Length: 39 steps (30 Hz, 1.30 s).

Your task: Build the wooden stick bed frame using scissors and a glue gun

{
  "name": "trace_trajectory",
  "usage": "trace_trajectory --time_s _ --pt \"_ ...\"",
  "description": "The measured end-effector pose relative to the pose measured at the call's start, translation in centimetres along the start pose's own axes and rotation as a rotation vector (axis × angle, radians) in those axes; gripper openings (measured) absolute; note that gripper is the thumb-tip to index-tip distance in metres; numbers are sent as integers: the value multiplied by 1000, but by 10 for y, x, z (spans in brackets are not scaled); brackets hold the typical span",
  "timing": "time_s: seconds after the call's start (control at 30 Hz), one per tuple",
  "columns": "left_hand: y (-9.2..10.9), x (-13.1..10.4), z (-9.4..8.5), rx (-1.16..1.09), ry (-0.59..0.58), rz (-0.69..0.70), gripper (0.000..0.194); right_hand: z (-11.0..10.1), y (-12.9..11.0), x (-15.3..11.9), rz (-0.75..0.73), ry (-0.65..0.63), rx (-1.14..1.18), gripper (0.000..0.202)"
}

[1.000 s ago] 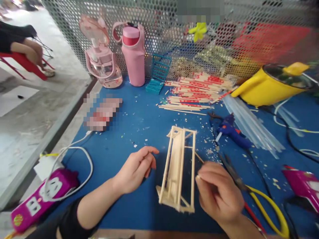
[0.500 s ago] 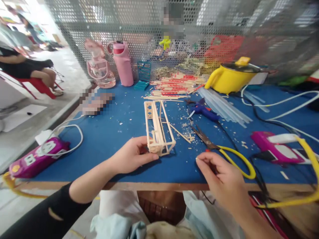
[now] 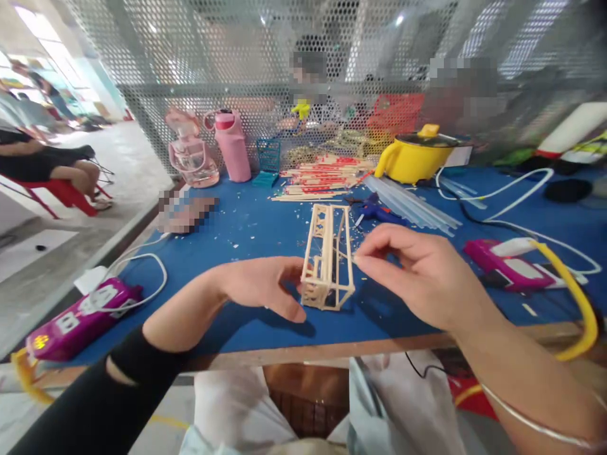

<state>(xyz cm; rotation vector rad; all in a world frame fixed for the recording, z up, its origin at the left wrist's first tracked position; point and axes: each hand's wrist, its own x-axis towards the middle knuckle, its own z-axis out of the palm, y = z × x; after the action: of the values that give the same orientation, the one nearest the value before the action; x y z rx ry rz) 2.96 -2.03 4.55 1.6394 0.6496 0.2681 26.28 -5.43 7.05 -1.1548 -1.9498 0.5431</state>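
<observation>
A small open frame of pale wooden sticks point(image 3: 326, 256) stands on the blue tabletop in the middle of the head view. My left hand point(image 3: 265, 287) is at its left side, thumb and fingers apart; the fingertips are partly hidden behind the frame. To the right of the frame is my right hand point(image 3: 408, 265), its thumb and forefinger pinched at the frame's right edge. Whatever is in that pinch is too small to make out. Behind the frame lies a pile of sticks with red wrappers point(image 3: 322, 177).
A blue glue gun point(image 3: 379, 212) and clear glue sticks point(image 3: 412, 202) lie behind my right hand. Beyond are a yellow pot point(image 3: 417, 161) and pink bottle point(image 3: 233, 148). Purple power strips point(image 3: 85, 316) flank the work area, with cables. A seated person is at far left.
My right hand has moved left and up to the frame, now covering the scissors' place. My left thumb has come away from the frame. The frame appears farther right and turned, as the view shifted.
</observation>
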Motion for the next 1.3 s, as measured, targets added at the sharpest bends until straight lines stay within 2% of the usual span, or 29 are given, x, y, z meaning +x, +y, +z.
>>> trace_trajectory --time_s 0.03,0.1,0.2,0.27,0.33,0.47,0.63,0.77,0.9,1.07,1.2,1.3 --pt "4 4 -7 31 -26 -15 39 5 -7 10 -39 -37 -7 6" --pt "6 11 -13 15 15 -3 32 15 -14 28 -76 -102 -18 9" --pt "-2 15 -5 -123 142 38 24 25 -13 38 -82 -155 -7 11" --pt "-8 14 4 -210 179 5 20 27 -9 36 -88 -157 10 10" --pt "-12 13 9 -279 158 -22 19 28 -5 30 -95 -137 19 8" --pt "-10 12 6 -460 113 2 25 27 -1 21 -92 -77 -35 8" --pt "-8 18 6 -804 141 15 25 21 0 21 -100 -78 -110 10" --pt "-10 24 21 -848 244 -20 21 16 3 21 -116 -60 -112 8" --pt "-9 26 30 -929 276 -35 17 18 4 19 -142 -27 -176 9" --pt "-6 23 29 -1012 312 -63 22 20 2 18 -164 -35 -237 10" --pt "-4 23 28 -1023 317 -61 18 16 -2 19 -309 -38 -400 9" --pt "-1 24 29 -1010 344 -93 14 11 -6 23 -394 -102 -488 13"
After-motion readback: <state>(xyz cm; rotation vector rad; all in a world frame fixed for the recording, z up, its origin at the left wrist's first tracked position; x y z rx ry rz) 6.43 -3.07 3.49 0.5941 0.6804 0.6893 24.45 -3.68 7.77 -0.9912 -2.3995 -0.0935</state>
